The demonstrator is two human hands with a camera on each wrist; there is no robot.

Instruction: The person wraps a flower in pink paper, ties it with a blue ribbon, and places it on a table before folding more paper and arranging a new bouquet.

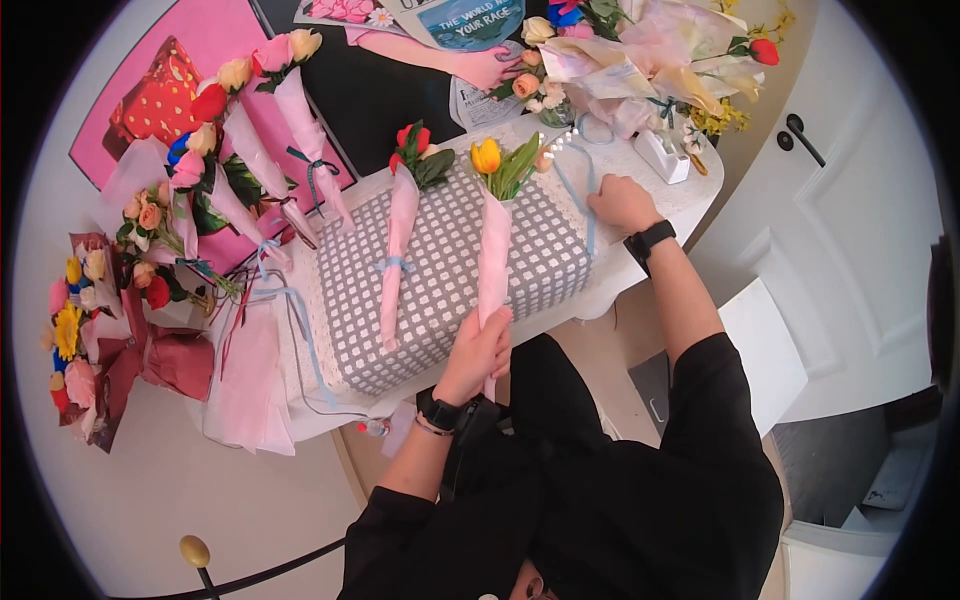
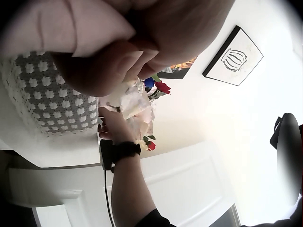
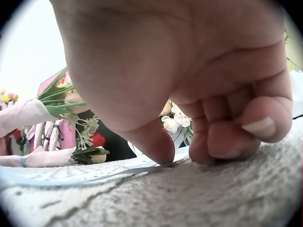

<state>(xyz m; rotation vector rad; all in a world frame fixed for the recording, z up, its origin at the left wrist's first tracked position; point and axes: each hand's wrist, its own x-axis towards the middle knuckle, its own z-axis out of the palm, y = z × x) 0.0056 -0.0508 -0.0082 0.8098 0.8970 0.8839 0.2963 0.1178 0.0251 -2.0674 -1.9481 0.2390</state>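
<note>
Bouquets [image 1: 190,190] crowd my table [image 1: 690,195]; left hand [image 1: 480,350] grips a pink-wrapped tulip [image 1: 492,230], right hand [image 1: 622,203] pinches blue ribbon [image 1: 575,195] beside the tape dispenser [image 1: 663,155].

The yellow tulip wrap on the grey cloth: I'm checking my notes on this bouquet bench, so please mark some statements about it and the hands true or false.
1. The left hand grips the lower end of the pink wrap of the yellow tulip. True.
2. The right hand holds scissors. False: its fingers rest curled on the lace table cover at a light blue ribbon.
3. The red tulip wrap already has a blue ribbon tied round it. True.
4. The yellow tulip wrap stands upright in a vase. False: it lies on the grey patterned cloth.
</note>
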